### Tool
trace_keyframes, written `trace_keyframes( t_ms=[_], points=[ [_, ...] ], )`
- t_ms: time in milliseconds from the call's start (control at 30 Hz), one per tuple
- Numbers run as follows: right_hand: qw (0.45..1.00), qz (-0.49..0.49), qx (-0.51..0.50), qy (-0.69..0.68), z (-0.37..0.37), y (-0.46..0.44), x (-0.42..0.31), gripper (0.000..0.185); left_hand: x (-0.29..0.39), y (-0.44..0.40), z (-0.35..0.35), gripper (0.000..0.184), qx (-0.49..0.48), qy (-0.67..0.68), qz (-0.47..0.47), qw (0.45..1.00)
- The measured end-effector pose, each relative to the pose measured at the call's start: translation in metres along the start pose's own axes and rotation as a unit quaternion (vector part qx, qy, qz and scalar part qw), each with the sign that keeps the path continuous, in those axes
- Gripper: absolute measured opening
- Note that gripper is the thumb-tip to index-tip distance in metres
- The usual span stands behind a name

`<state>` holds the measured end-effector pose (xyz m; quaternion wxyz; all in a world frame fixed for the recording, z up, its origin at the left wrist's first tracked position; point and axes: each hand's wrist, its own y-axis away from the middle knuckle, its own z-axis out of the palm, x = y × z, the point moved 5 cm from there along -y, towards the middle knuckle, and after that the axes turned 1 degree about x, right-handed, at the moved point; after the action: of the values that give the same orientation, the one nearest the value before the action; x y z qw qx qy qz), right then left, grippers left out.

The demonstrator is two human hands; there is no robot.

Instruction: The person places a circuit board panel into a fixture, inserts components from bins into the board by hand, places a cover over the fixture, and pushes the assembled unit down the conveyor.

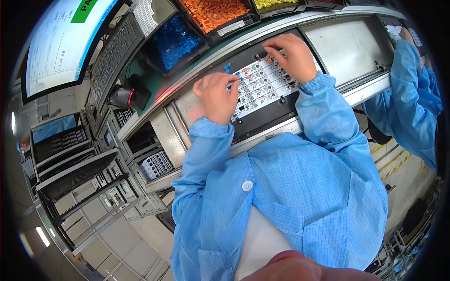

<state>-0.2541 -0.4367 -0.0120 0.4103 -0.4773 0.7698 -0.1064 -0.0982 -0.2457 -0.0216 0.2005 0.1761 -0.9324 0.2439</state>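
A white circuit board panel (pixel 262 96), marked into several strips, lies in a black fixture (pixel 274 108) on the line. My left hand (pixel 218 96) is over the panel's left end, thumb and forefinger pinched at a small blue plastic part (pixel 241 79). Orange parts (pixel 249 77) sit on the board beside those fingertips. Two or so loose blue parts (pixel 227 68) lie on the fixture's black border. Above the panel's far edge, my right hand (pixel 296 57) has thumb and forefinger tips close together; anything between them is too small to make out.
Bins of blue parts (pixel 171 44), orange parts (pixel 213 14) and yellow parts (pixel 274 3) stand behind the line. A monitor (pixel 61 42), keyboard (pixel 117 56) and mouse (pixel 121 96) are at left. A co-worker's blue sleeve (pixel 405 79) reaches in at right.
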Motion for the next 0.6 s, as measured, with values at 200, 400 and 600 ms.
trace_keyframes(
  t_ms=[200,400,600],
  points=[
    [0.992,0.101,0.050,0.057,-0.024,0.010,0.034,0.012,-0.001,0.000,0.004,0.007,-0.006,0.019,0.003,1.000],
    [0.959,0.127,0.053,0.249,-0.034,0.024,0.066,0.038,0.018,0.001,-0.001,0.005,-0.013,-0.075,0.120,0.990],
    [0.924,0.238,-0.076,0.288,-0.022,0.030,0.074,0.050,0.021,-0.006,-0.010,0.008,-0.061,-0.082,0.164,0.981]
  ],
)
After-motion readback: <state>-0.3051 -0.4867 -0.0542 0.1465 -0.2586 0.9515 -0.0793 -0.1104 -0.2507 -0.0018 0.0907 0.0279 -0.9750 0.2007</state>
